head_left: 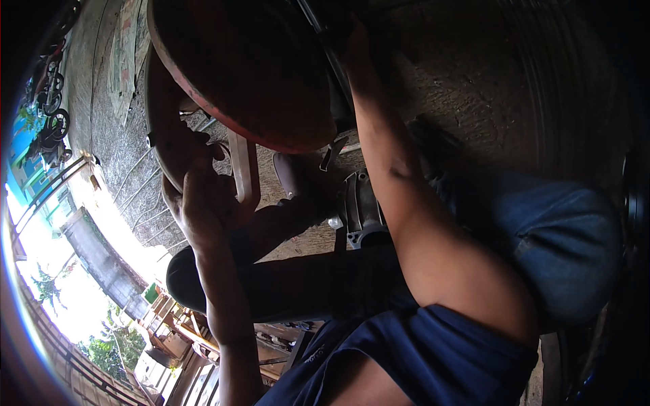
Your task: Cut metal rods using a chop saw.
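a person in a dark blue shirt and jeans is crouching over a motorcycle, the view tilted and deep in shadow. the left hand (pixel 196 203) is reaching up beside a red fender (pixel 250 81) that is arching across the top of the frame, its fingers curling toward the wheel rim (pixel 159 155) and a reddish metal stay (pixel 244 172) just under the fender's lower edge; whether those fingers are actually clamping on anything is impossible to tell in the gloom. the right hand (pixel 352 37) is stretching past the fender's right edge toward the top of the frame, where it is melting into darkness, so its grip cannot be read either. between the two forearms a grey cast-metal engine part (pixel 359 210) is catching a little light, and a black rounded shape, perhaps a tyre (pixel 271 284), is lying below it. thin spokes (pixel 139 196) are fanning out from the rim at left. beyond them, overexposed daylight is washing out a railing, trees and parked motorcycles (pixel 51 101) along the frame's curved left edge.
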Demonstrator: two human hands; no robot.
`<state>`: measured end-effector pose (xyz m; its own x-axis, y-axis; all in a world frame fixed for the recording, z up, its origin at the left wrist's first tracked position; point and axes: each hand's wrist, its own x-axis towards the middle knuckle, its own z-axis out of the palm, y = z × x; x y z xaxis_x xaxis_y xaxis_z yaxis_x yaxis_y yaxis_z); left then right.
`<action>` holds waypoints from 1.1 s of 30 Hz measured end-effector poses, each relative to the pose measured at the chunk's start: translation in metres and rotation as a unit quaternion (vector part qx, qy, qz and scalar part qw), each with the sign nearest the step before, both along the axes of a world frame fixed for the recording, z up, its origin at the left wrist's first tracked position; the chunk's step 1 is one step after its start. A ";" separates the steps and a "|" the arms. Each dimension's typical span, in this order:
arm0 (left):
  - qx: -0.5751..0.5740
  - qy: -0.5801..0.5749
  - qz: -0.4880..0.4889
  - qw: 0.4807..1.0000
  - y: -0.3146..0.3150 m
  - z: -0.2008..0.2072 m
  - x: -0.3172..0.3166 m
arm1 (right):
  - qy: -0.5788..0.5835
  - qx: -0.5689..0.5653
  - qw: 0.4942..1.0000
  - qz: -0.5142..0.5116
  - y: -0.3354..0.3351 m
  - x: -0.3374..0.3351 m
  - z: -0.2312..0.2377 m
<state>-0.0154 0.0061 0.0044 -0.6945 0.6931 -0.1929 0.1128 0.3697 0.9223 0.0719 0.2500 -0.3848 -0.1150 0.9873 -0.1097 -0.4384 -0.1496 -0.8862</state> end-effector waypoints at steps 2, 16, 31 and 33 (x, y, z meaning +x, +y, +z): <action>-0.010 0.003 0.015 1.000 0.001 0.000 0.003 | 0.005 -0.009 1.000 -0.007 -0.001 0.001 0.006; 0.056 -0.068 -0.021 0.996 0.006 0.004 0.003 | -0.567 -0.038 0.801 0.188 -0.183 0.112 0.078; 0.040 0.010 -0.012 0.999 0.011 -0.024 -0.010 | -0.503 -0.014 0.862 0.063 -0.293 0.079 0.086; 0.044 0.031 -0.008 0.999 0.012 -0.022 -0.010 | -0.469 -0.077 0.878 0.048 -0.286 0.068 0.087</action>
